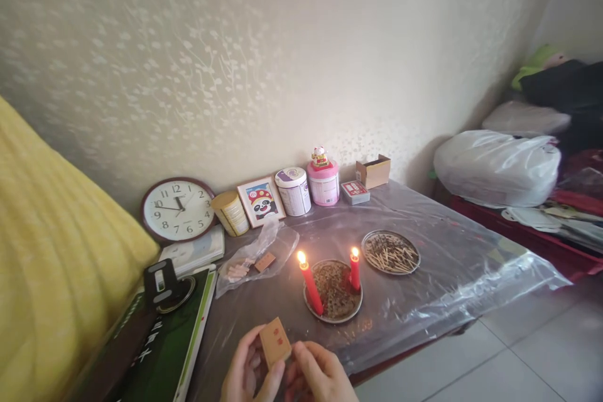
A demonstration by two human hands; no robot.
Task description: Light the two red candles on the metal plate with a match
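Down at the bottom, the left hand (pixel 247 370) has a little box (pixel 275 343) pinched between thumb and fingers, nearer than the candle dish (pixel 333 321). Its long axis runs mostly away from the person, far end leaning a bit left, broad face tipped up. It's pretty basic: tan, squared-off, a few reddish marks on the face. The right hand (pixel 323 369) has its fingers bunched narrow right by the box's right side; honestly can't tell if they've got anything. The surface (pixel 400 320) is dark under crinkly clear plastic. Two lit red candles, left (pixel 311 289) and right (pixel 355 272), stand in that dish, the left one tilted. Past them there's a clock (pixel 177 208) leaning near a pale leaf-patterned wall (pixel 301 63), plus tiled floor (pixel 509 339) off right.
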